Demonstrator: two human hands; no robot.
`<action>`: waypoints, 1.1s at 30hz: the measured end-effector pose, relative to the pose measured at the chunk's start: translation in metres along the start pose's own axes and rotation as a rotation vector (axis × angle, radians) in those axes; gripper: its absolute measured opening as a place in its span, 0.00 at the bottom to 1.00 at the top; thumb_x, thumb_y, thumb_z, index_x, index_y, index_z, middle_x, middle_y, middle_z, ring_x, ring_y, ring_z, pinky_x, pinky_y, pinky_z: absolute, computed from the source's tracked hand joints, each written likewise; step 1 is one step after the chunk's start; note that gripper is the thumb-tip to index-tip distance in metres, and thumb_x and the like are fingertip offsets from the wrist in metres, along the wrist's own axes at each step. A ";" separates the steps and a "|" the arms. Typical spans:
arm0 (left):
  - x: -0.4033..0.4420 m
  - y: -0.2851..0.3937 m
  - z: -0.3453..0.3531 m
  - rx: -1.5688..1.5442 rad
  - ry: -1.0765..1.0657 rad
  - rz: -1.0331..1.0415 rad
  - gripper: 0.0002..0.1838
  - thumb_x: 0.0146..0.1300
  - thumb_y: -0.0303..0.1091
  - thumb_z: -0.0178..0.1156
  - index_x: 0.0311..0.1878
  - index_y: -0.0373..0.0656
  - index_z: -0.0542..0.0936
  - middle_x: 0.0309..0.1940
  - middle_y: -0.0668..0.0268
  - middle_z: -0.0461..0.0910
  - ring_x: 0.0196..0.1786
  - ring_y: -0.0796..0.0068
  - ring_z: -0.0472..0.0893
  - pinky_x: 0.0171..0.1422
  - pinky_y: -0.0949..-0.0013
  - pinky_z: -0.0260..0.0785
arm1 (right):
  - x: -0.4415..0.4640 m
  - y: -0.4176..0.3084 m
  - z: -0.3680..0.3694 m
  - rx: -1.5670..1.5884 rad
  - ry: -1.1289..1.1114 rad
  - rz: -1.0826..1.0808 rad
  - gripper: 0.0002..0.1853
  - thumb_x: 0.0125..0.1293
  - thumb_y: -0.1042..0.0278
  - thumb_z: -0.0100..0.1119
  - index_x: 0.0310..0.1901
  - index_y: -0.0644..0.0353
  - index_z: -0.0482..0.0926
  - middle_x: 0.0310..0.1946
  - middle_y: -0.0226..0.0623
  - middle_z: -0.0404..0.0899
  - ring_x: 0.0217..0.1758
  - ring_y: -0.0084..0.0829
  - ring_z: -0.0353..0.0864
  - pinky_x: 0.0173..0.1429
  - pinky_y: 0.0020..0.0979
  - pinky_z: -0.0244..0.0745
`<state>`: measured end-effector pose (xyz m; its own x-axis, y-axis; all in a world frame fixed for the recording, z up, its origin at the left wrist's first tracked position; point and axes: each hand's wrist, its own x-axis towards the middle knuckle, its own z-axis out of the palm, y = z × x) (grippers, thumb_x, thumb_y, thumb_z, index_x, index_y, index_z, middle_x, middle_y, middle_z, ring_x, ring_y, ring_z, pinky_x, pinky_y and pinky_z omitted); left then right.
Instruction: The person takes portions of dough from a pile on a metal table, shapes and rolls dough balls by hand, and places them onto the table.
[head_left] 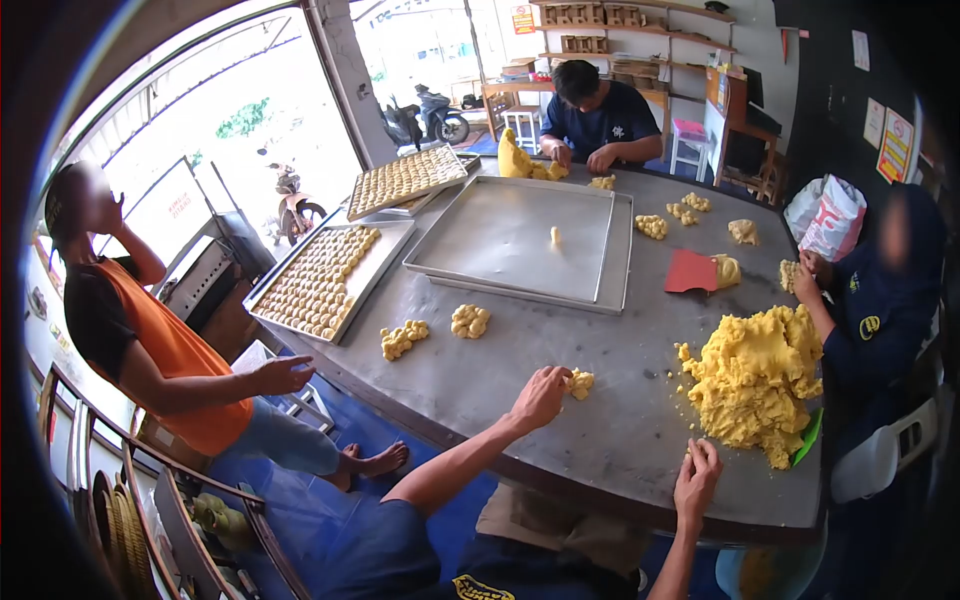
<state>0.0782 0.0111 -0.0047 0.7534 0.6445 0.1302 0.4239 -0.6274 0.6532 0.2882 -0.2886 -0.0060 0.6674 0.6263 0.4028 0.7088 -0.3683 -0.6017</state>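
Note:
My left hand (541, 397) reaches over the near side of the table, its fingers pinched together at a small cluster of yellow dough balls (580, 384). The fingertips touch the cluster and partly hide what they grip. By the table's near edge my right hand (698, 474) has its fingers curled, with a small bit of yellow dough (688, 455) at the tips. Up and to the right of that hand rises a big crumbly mound of yellow dough (750, 380). Two more clusters of balls, one nearer (404, 340) and one rounder (470, 321), lie left of my left hand.
An empty-looking metal tray (500, 235) sits mid-table; trays of dough balls (318, 280) stand at the left. A red scraper (691, 271) lies behind the mound. Co-workers handle dough at the far side (600, 125) and right (900, 290); a person in orange (180, 340) stands left.

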 end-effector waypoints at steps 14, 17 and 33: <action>0.022 -0.013 -0.010 -0.672 0.137 -0.205 0.11 0.69 0.33 0.59 0.50 0.38 0.82 0.33 0.60 0.85 0.31 0.74 0.83 0.38 0.65 0.77 | -0.001 0.000 0.001 0.018 -0.003 0.012 0.16 0.67 0.80 0.59 0.56 0.63 0.83 0.58 0.41 0.75 0.60 0.45 0.71 0.63 0.41 0.72; 0.015 -0.016 -0.016 -0.274 0.217 -0.151 0.12 0.71 0.34 0.59 0.51 0.38 0.83 0.31 0.61 0.85 0.29 0.76 0.82 0.37 0.67 0.76 | -0.001 0.001 0.002 0.039 0.001 0.008 0.17 0.66 0.80 0.58 0.56 0.65 0.83 0.58 0.43 0.75 0.60 0.47 0.71 0.65 0.43 0.70; 0.022 -0.007 0.003 -0.218 0.426 -0.175 0.14 0.64 0.41 0.68 0.40 0.38 0.82 0.38 0.54 0.85 0.39 0.59 0.86 0.45 0.60 0.78 | 0.000 -0.003 0.000 0.070 0.002 0.047 0.17 0.65 0.78 0.60 0.55 0.62 0.83 0.56 0.44 0.76 0.59 0.47 0.72 0.65 0.43 0.69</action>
<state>0.0934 0.0281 -0.0088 0.3892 0.8812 0.2684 0.3760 -0.4179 0.8270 0.2856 -0.2879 -0.0038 0.6998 0.6080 0.3748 0.6592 -0.3476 -0.6668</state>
